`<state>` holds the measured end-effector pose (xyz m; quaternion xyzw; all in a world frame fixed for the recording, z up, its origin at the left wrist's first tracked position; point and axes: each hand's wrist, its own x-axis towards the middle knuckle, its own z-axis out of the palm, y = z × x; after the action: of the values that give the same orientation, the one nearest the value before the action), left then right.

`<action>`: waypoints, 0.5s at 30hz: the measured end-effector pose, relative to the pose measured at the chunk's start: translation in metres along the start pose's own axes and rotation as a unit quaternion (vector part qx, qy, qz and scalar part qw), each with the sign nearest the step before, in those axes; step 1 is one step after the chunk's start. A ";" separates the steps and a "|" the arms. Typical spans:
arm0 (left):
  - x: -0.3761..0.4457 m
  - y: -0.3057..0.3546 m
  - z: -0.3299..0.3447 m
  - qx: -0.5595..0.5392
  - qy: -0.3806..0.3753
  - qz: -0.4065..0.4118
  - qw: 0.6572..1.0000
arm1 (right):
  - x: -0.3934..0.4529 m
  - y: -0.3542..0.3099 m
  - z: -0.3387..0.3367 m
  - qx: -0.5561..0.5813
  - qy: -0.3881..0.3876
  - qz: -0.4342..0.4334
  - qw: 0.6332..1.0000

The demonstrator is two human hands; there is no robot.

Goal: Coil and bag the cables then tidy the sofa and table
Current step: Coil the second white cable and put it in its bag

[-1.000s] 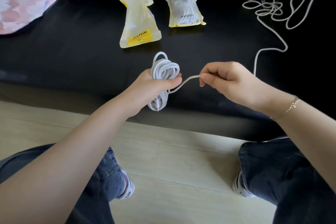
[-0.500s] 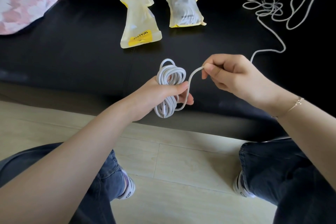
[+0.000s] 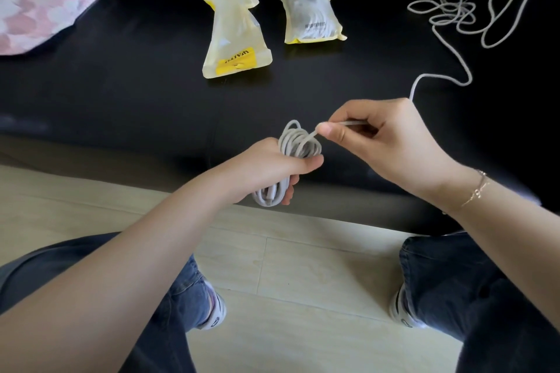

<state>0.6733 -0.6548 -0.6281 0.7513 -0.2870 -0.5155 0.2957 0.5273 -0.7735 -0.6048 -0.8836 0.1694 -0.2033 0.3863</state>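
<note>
- we see a person's two bare arms reaching over a black sofa (image 3: pixel 151 94), knees and pale floor (image 3: pixel 303 266) below
- the left hand (image 3: pixel 266 166) has its fingers curled round a white coil (image 3: pixel 298 145) of cable, thumb pressed across the front; loops stick out above and below the fist
- the coil is held in the air just in front of the sofa's front edge, its long axis running roughly up and down in the view, top end pointing away towards the sofa back
- the right hand (image 3: pixel 385 142) pinches the cable's free strand between thumb and forefinger, right at the top of the coil, other fingers curled in
- from that hand the strand runs away to the right into a loose tangle (image 3: pixel 454 9) lying on the sofa, plug at the far right end
- we judge the coiling well begun but not done: much cable is left loose
- two yellowish bags (image 3: pixel 236 36) lie on the sofa beyond the hands; the right bag (image 3: pixel 312 15) seems already filled, the left one looks flat
- bagging this coil and tidying are still to come; a pink cloth (image 3: pixel 39 0) sits at far left
</note>
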 end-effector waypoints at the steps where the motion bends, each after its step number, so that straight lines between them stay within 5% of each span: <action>1: 0.000 0.001 0.000 -0.046 0.006 -0.014 0.999 | 0.001 0.002 -0.001 -0.007 0.011 0.017 1.000; 7: -0.005 0.017 -0.016 -0.321 0.049 -0.062 0.944 | 0.011 0.014 -0.013 -0.006 0.107 0.115 0.988; 10: -0.008 0.017 -0.022 -0.433 0.001 -0.051 0.900 | 0.008 0.018 -0.011 -0.046 0.095 0.105 0.989; 15: -0.010 0.014 -0.010 -0.434 -0.022 -0.043 0.900 | 0.003 0.017 0.001 -0.086 0.003 0.099 0.991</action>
<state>0.6777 -0.6552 -0.6084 0.5488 -0.0088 -0.6177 0.5632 0.5279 -0.7847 -0.6174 -0.8916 0.2743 -0.1513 0.3270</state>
